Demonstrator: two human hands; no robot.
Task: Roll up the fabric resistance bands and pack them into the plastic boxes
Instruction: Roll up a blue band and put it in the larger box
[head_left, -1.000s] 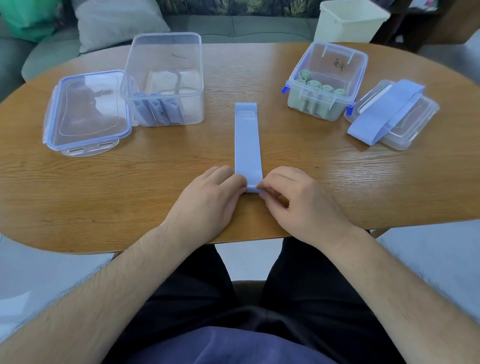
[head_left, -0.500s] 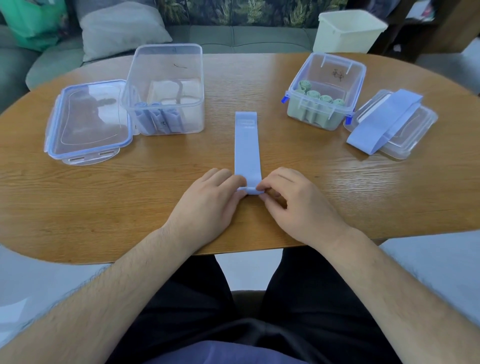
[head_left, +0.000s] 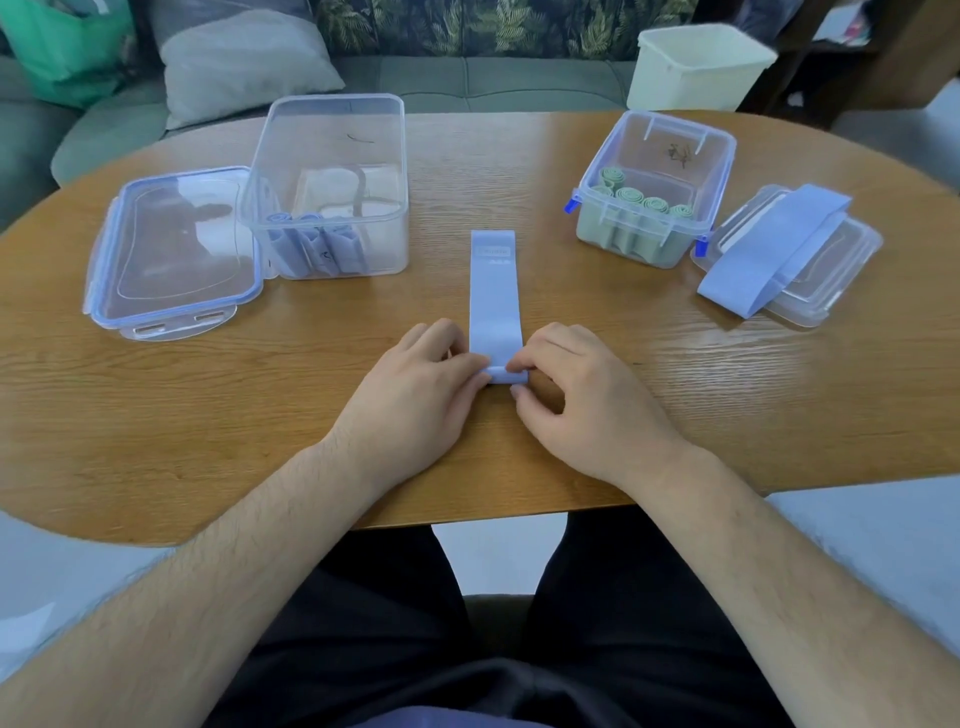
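A small label (head_left: 492, 252) is seen near the far end of the pale blue band (head_left: 494, 306); its writing is too blurred to be read. The band is laid flat at the middle of the table (head_left: 182, 415). Its near end, curled into a small roll, is pinched by the left hand (head_left: 415, 395) and the right hand (head_left: 576, 400).

Flat band (head_left: 494, 296) was a pale periwinkle blue, same shade as the blue rolls (head_left: 317, 247). The green rolls (head_left: 636, 197) were sage. Table (head_left: 208, 405) was honey-brown with wood grain, bin (head_left: 696, 73) cream, and the sofa back (head_left: 493, 26) had a fern-leaf print.
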